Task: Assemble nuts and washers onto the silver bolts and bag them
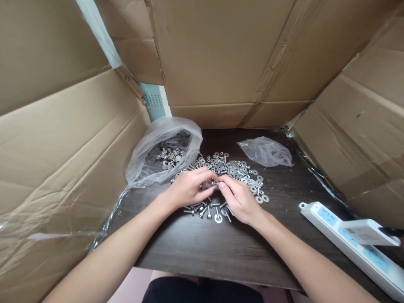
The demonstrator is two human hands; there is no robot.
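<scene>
Above the middle of the table, my left hand (188,186) and my right hand (239,198) meet fingertip to fingertip. Between them is a small metal bolt (214,183), pinched from both sides; fingers cover much of it, and whether a nut or washer is on it I cannot tell. Just behind the hands spreads a pile of loose silver washers, nuts and bolts (234,169). Below the hands lie several bolts (208,211), one of them resting on a flat washer (218,217).
An open clear plastic bag (139,162) holding many bolts with washers stands at the left. A crumpled clear bag (268,151) lies at the back right. A white power strip (344,244) with a plugged-in adapter (362,231) sits at the right. Cardboard walls (227,54) enclose the dark table (189,248).
</scene>
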